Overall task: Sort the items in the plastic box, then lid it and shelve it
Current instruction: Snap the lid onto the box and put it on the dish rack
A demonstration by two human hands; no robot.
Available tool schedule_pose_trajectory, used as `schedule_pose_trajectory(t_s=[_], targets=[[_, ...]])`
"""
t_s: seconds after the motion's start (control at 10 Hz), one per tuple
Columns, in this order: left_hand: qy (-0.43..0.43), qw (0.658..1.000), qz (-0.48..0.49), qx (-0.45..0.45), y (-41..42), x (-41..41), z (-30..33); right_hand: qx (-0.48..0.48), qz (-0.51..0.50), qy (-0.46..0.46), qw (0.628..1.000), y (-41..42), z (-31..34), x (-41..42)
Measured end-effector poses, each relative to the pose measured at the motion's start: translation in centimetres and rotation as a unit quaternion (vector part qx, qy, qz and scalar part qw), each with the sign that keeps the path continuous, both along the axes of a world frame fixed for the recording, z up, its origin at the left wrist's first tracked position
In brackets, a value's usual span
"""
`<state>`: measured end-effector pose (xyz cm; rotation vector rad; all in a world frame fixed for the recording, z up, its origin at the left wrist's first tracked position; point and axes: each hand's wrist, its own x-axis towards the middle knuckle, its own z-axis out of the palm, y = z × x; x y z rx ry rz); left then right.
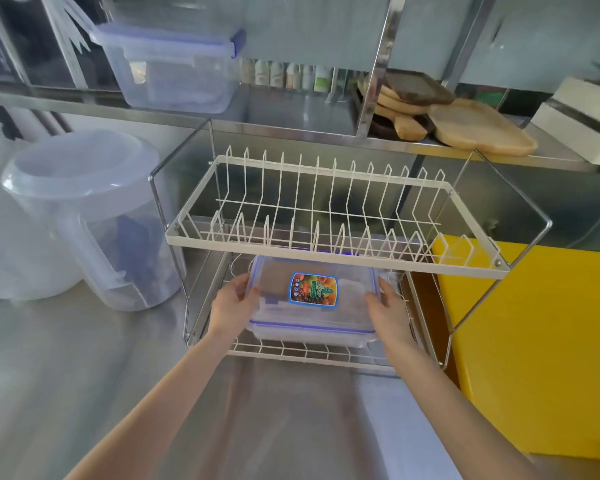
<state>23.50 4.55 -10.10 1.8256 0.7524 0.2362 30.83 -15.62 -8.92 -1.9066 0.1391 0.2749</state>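
The lidded box (312,303) lies crosswise on the lower rack (312,355); the left hand (234,304) and right hand (388,306) grip its short ends, equally near.

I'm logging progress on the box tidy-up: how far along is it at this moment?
Nearly finished. Done: the plastic box has its blue-trimmed lid on. In hand: the left hand and right hand flank its sides while it sits on the lower tier of the white wire rack. Left: perhaps a push further in, since its front edge is near the tier's front rail, then letting go. The sorting inside can't be judged.
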Motion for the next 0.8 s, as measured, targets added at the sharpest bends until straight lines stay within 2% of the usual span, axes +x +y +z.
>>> schedule_pose_trajectory(t_s=[0.4,0.7,0.8], targets=[[0.023,0.997,-0.051,0.049,-0.5,0.7,-0.1,-0.05,0.048,0.043,0.997,-0.9,-0.1,0.4],[0.11,0.974,-0.134,0.144,-0.4,-0.6,2.2,-0.159,0.135,-0.015,0.978,-1.7,2.7,-2.0],[0.105,0.969,-0.144,0.169,-0.8,-1.4,2.8,-0.171,0.15,-0.032,0.973,-2.2,3.7,-3.0]])
